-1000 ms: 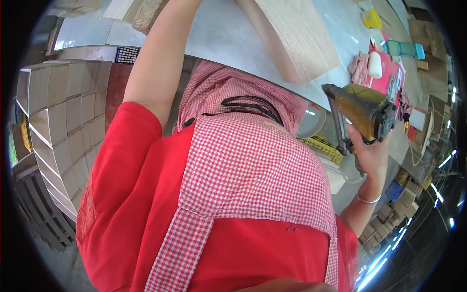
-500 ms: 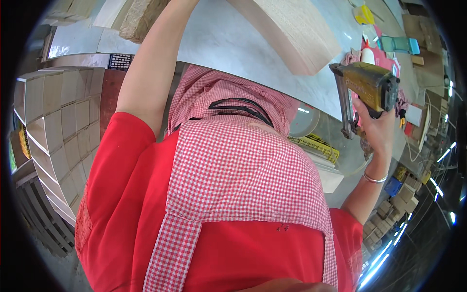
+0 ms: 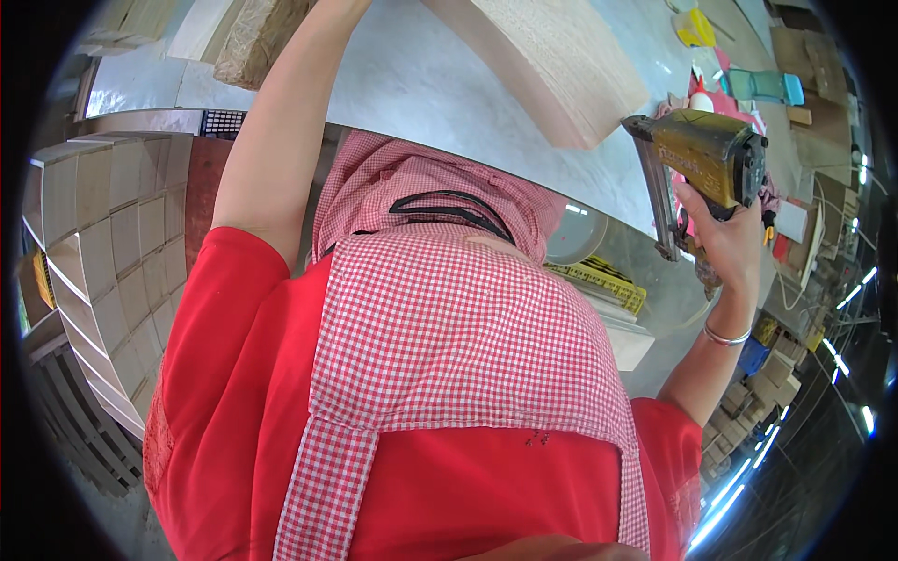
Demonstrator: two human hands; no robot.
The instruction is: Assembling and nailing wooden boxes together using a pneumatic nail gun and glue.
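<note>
My right hand (image 3: 728,238) is closed round the handle of a yellow-and-black pneumatic nail gun (image 3: 702,154). I hold the nail gun just off the front edge of a pale worktable (image 3: 421,84), with its long magazine hanging down on the left. Close to the tool's nose, but apart from it as far as I can see, lies a pale wooden piece (image 3: 552,70) like a thick board or box side, running out of the top of the view. My left forearm (image 3: 299,103) reaches forward over the table, and the hand is beyond the upper edge.
A bundle wrapped in brown film (image 3: 257,47) lies at the table's far left. Stacked pale wooden boxes (image 3: 122,206) stand on my left. To the right are a yellow cup (image 3: 694,28), a white bottle with a red tip (image 3: 700,96) and a teal plastic container (image 3: 762,86).
The view has shifted slightly, so the table and wooden piece sit a little further left. The nail gun stays in my right hand, its nose nearer the wooden piece's end in the picture.
</note>
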